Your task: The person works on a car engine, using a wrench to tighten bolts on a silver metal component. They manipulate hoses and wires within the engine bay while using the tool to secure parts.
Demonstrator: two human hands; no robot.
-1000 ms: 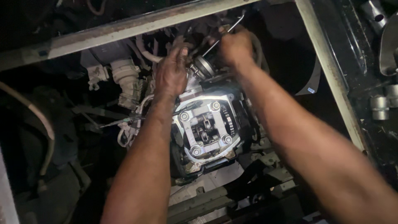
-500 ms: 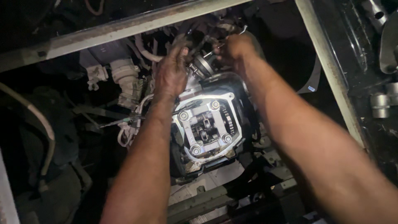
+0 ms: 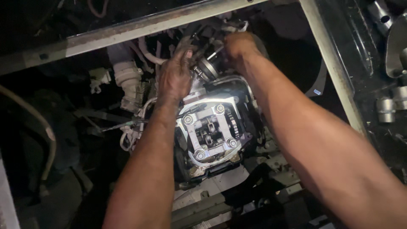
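Note:
An open engine head (image 3: 210,131) with bright bolts and a cam chain sits lit in the middle of a dark vehicle frame. My left hand (image 3: 174,78) rests on the parts just above it, fingers pressed against a round metal fitting (image 3: 206,68). My right hand (image 3: 238,44) is further back, closed around a thin metal tool (image 3: 216,53) whose tip points down at that fitting. Both forearms reach in from the bottom of the view.
A grey frame rail (image 3: 140,27) crosses the top and another rail (image 3: 328,63) runs down the right. White hoses and a ribbed boot (image 3: 127,78) lie left of the engine. Metal cylinders (image 3: 388,108) sit at the far right. A curved hose (image 3: 40,127) hangs at the left.
My right hand has moved down and back into the frame with the tool, which stuck up higher a second ago. My left hand has stayed on the fitting.

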